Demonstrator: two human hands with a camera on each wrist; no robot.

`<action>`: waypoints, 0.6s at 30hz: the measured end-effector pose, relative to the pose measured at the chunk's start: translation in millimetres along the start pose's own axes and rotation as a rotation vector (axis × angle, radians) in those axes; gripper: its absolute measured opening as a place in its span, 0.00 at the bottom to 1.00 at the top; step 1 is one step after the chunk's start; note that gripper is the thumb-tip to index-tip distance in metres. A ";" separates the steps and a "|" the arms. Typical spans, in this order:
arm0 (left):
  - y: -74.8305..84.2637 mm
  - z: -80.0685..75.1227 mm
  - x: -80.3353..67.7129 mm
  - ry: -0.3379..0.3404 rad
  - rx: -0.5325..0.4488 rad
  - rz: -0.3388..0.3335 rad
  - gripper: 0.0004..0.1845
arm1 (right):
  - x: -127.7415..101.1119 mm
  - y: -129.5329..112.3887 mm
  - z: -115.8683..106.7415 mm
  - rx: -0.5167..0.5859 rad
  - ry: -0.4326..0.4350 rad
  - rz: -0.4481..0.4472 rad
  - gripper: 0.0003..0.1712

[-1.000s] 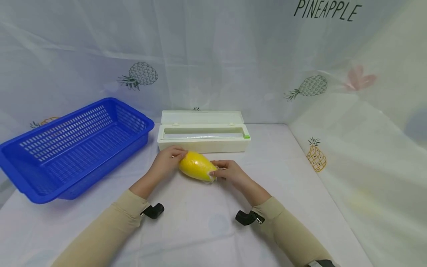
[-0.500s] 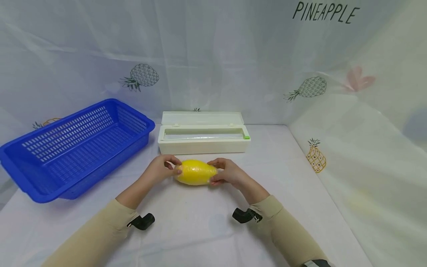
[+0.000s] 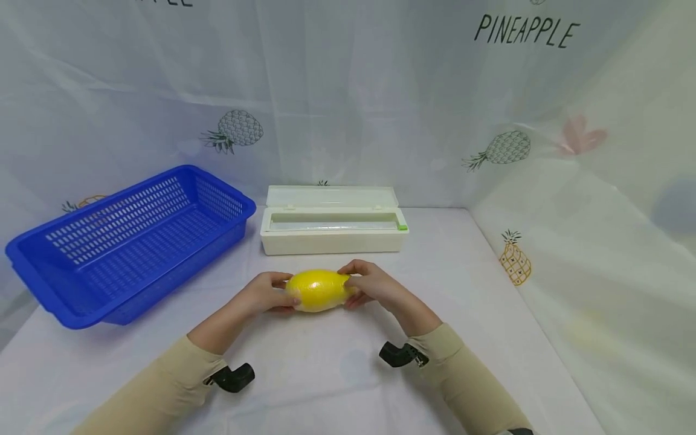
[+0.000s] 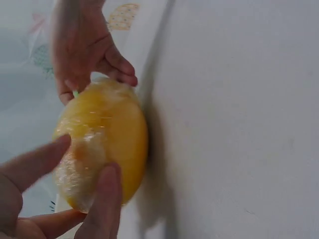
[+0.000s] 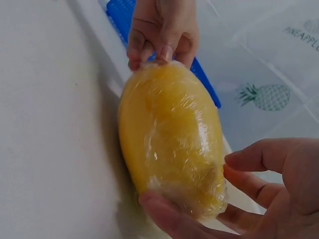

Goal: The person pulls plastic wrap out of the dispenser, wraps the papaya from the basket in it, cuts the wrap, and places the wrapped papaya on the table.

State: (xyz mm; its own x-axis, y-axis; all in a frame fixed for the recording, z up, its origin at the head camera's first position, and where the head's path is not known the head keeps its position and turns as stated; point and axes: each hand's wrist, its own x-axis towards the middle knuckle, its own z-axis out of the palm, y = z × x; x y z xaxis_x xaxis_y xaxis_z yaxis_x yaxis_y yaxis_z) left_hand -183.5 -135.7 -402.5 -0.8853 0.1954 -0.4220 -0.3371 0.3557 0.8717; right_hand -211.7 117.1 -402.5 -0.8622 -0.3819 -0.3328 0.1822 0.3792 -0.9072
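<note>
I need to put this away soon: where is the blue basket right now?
In the head view, the blue perforated plastic basket sits at the table's far left, beside the white plastic dispenser box, left of the hands holding the wrapped yellow fruit.

Table draped in a white cloth, with three things on it.
The table (image 3: 467,284) carried a blue perforated basket (image 3: 130,235) at its left rear and, just beside it, a white cling-film dispenser box (image 3: 333,228) standing with its lid open. Nearer the front, a yellow fruit wrapped in clear film (image 3: 318,290) lay on its side on the cloth.
</note>
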 end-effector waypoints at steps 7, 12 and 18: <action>4.5 7.9 8.7 -0.038 -0.253 0.006 0.35 | 3.5 -3.4 6.2 -0.073 0.161 -0.087 0.14; 11.1 20.7 18.1 0.007 -0.389 0.033 0.32 | 9.0 -8.1 9.7 0.065 0.348 -0.174 0.13; 14.1 28.1 35.1 0.064 -0.506 0.021 0.32 | 12.5 -15.4 14.0 0.235 0.531 -0.251 0.16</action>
State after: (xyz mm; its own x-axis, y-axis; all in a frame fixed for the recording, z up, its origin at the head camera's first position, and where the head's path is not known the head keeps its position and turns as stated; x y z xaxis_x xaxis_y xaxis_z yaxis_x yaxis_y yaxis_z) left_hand -210.3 -98.1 -412.1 -0.9060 0.1354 -0.4011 -0.4182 -0.1384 0.8978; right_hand -218.6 94.7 -396.3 -0.9982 0.0583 0.0155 -0.0087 0.1142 -0.9934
